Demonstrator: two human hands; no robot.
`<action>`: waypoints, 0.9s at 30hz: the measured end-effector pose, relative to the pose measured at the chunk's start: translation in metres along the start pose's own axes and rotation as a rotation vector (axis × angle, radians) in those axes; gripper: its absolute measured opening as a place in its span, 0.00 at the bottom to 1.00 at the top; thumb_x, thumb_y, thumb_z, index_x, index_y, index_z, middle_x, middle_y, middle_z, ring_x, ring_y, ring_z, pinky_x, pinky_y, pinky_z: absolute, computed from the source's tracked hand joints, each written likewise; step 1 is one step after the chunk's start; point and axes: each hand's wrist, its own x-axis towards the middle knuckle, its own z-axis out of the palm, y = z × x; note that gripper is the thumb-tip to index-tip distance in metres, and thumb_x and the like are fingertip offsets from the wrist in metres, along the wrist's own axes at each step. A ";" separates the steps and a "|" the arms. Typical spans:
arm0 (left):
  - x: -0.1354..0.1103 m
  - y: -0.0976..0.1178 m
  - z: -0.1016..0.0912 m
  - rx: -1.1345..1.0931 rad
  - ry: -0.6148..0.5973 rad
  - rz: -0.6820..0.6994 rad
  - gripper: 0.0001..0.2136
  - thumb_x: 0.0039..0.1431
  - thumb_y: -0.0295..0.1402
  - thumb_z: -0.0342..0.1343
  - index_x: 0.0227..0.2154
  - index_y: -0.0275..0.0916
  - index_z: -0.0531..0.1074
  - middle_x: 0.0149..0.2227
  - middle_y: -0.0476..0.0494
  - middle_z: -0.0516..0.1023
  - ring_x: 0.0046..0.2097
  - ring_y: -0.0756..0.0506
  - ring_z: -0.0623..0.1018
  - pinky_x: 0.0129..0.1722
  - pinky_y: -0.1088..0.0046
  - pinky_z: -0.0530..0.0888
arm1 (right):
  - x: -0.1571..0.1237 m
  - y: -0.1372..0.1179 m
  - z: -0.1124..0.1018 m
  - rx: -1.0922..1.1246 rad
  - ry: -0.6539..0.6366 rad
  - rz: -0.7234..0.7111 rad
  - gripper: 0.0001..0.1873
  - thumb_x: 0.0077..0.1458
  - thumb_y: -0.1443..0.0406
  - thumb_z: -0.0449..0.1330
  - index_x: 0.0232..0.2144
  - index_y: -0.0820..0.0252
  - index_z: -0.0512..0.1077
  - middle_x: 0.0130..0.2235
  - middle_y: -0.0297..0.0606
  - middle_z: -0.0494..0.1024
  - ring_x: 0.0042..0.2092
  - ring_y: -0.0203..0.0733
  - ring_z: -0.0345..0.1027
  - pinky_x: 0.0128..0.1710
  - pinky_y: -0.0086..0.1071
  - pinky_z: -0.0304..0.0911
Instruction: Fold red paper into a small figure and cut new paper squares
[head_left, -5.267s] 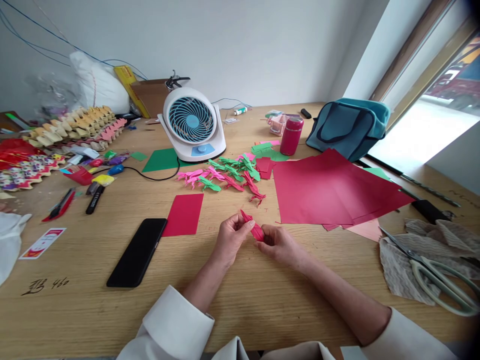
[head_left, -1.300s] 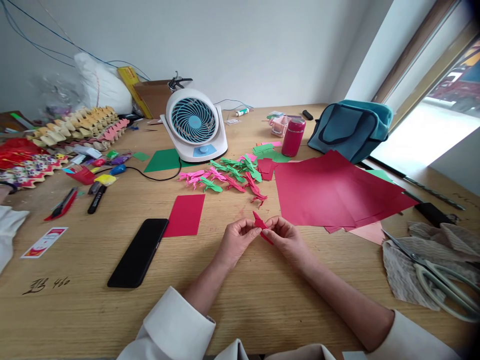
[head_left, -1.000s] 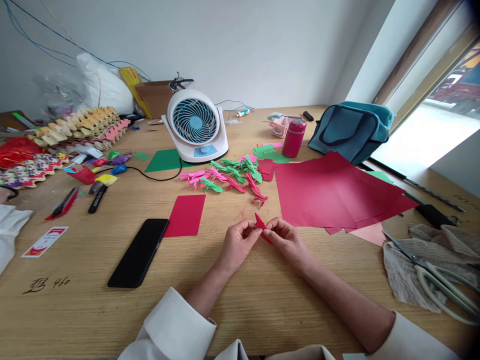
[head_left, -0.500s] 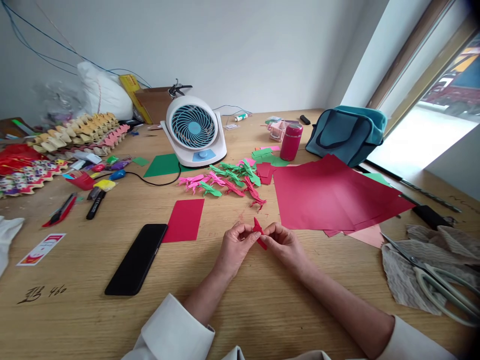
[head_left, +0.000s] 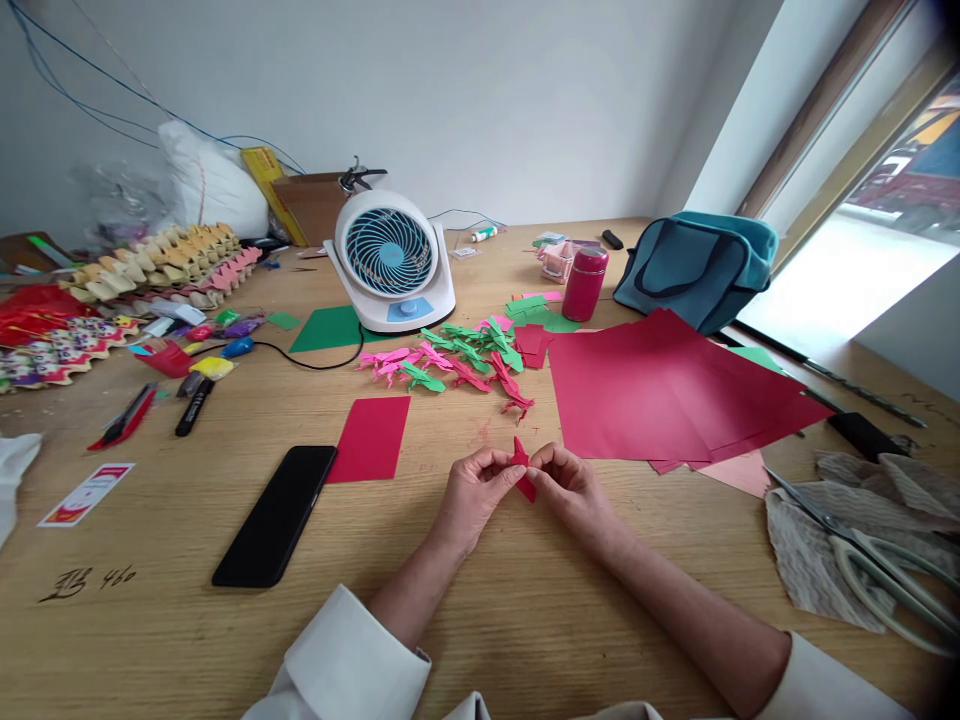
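Observation:
Between my two hands is a small folded red paper piece (head_left: 528, 488), its pointed tip sticking up above the fingers. My left hand (head_left: 474, 497) pinches it from the left with thumb and fingertips. From the right, my right hand (head_left: 574, 497) grips the same piece, thumb and forefinger pressed together. Parts of the paper are hidden behind the fingertips. Just beyond my hands lies a pile of folded paper figures in green (head_left: 466, 348), pink (head_left: 390, 362) and red (head_left: 504, 378). A red paper rectangle (head_left: 373, 438) lies flat to the left of my hands.
Large red sheets (head_left: 645, 385) lie on the right, with scissors (head_left: 874, 560) on a crumpled cloth (head_left: 799, 560) nearer me. A black phone (head_left: 276, 515) is at left. Farther back stand a white fan (head_left: 401, 305), a red flask (head_left: 584, 285) and a blue bag (head_left: 694, 270).
Both hands keep their pinch on the red paper, with only slight finger movement. The whole view has shifted a little; the table items look unmoved.

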 end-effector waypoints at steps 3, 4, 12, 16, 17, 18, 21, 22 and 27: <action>0.000 0.001 0.000 0.005 0.000 -0.001 0.11 0.46 0.38 0.67 0.26 0.35 0.77 0.24 0.51 0.73 0.26 0.53 0.65 0.28 0.77 0.64 | -0.001 0.002 0.000 -0.021 0.017 -0.004 0.15 0.55 0.54 0.64 0.29 0.58 0.68 0.26 0.31 0.68 0.28 0.35 0.58 0.29 0.30 0.55; -0.001 0.001 0.000 0.003 -0.002 -0.004 0.11 0.46 0.38 0.67 0.26 0.35 0.77 0.24 0.51 0.73 0.25 0.54 0.65 0.27 0.78 0.63 | -0.001 0.002 0.000 -0.036 0.023 -0.012 0.14 0.55 0.54 0.64 0.29 0.58 0.69 0.26 0.31 0.68 0.28 0.35 0.58 0.29 0.30 0.55; 0.001 -0.002 -0.002 0.022 -0.018 0.047 0.09 0.48 0.36 0.66 0.25 0.35 0.77 0.25 0.51 0.74 0.28 0.52 0.68 0.31 0.78 0.66 | -0.001 0.005 0.001 0.043 -0.009 -0.012 0.13 0.54 0.55 0.65 0.31 0.57 0.69 0.29 0.31 0.71 0.31 0.35 0.62 0.32 0.30 0.59; 0.002 -0.003 -0.002 0.010 -0.024 0.050 0.10 0.48 0.37 0.66 0.27 0.35 0.77 0.27 0.49 0.77 0.31 0.50 0.72 0.35 0.76 0.69 | 0.001 0.005 0.003 0.143 -0.002 0.007 0.15 0.50 0.56 0.69 0.30 0.58 0.69 0.29 0.31 0.73 0.30 0.34 0.64 0.32 0.29 0.60; 0.002 -0.003 -0.002 0.004 -0.019 0.057 0.10 0.48 0.37 0.67 0.28 0.35 0.77 0.29 0.48 0.78 0.32 0.50 0.73 0.36 0.75 0.70 | 0.002 0.004 0.003 0.148 0.010 0.013 0.16 0.48 0.55 0.69 0.29 0.58 0.69 0.28 0.31 0.72 0.29 0.33 0.64 0.31 0.29 0.60; 0.002 -0.002 -0.001 -0.001 -0.012 0.064 0.10 0.48 0.37 0.67 0.30 0.36 0.77 0.30 0.48 0.78 0.33 0.49 0.74 0.36 0.75 0.71 | 0.002 0.002 0.003 0.152 0.021 0.021 0.17 0.47 0.54 0.70 0.28 0.58 0.69 0.27 0.30 0.72 0.28 0.33 0.63 0.30 0.29 0.60; 0.000 0.000 0.000 0.001 0.007 0.072 0.10 0.48 0.37 0.67 0.29 0.36 0.75 0.29 0.49 0.77 0.32 0.50 0.74 0.36 0.76 0.71 | 0.003 -0.003 0.005 0.150 0.043 0.049 0.20 0.45 0.52 0.70 0.27 0.57 0.68 0.25 0.29 0.71 0.26 0.33 0.62 0.28 0.29 0.60; 0.000 0.000 0.000 0.012 0.009 0.066 0.10 0.48 0.37 0.66 0.29 0.35 0.75 0.28 0.49 0.76 0.30 0.51 0.73 0.33 0.76 0.70 | 0.003 -0.004 0.006 0.143 0.050 0.055 0.21 0.44 0.51 0.70 0.26 0.57 0.68 0.24 0.30 0.71 0.26 0.33 0.62 0.28 0.29 0.61; -0.001 -0.001 0.001 0.038 -0.010 0.023 0.11 0.48 0.38 0.66 0.29 0.35 0.75 0.26 0.51 0.74 0.24 0.54 0.67 0.24 0.79 0.66 | 0.002 0.000 0.006 0.116 0.079 0.032 0.20 0.44 0.51 0.70 0.26 0.58 0.68 0.26 0.31 0.72 0.28 0.35 0.64 0.30 0.30 0.62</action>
